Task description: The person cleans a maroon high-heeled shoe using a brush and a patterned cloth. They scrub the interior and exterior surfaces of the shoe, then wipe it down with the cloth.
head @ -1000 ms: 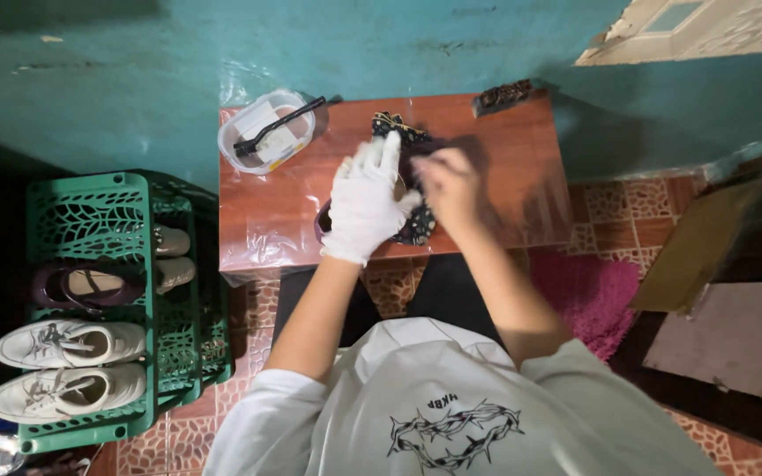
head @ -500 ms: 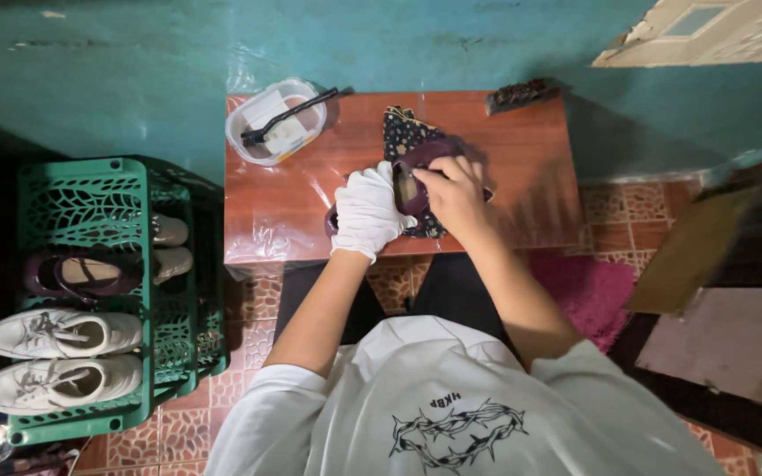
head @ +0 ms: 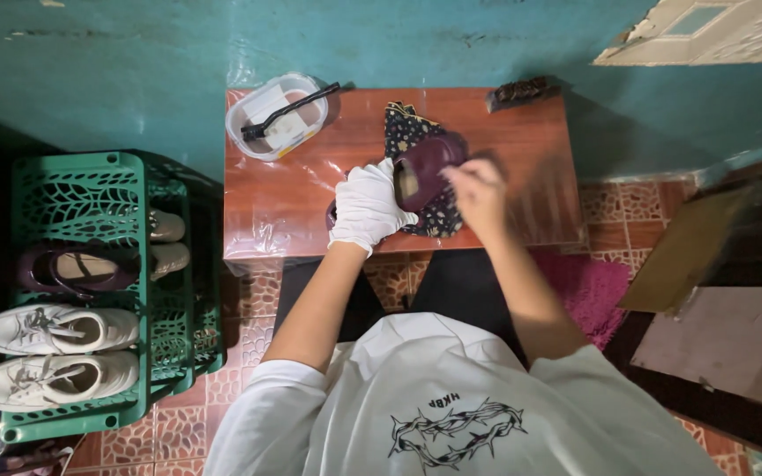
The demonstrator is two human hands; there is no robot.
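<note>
My left hand (head: 366, 206), in a white glove, grips a dark purple shoe (head: 425, 166) over the low wooden table (head: 522, 132). A dark patterned cloth (head: 403, 130) lies under the shoe. My right hand (head: 478, 189) is bare and blurred, just right of the shoe with fingers touching its side; whether it holds anything is unclear. A clear plastic tub (head: 277, 117) with a black brush (head: 291, 111) across it stands at the table's far left corner.
A small dark brush (head: 520, 91) lies at the table's far right edge. A green plastic rack (head: 90, 291) on the left holds white sneakers (head: 55, 330) and a purple shoe (head: 77, 269). A pink mat (head: 588, 291) and cardboard (head: 690, 251) lie on the right.
My right hand has moved off the shoe to its right side. The shoe has tilted up so its opening shows. My left hand keeps its grip.
</note>
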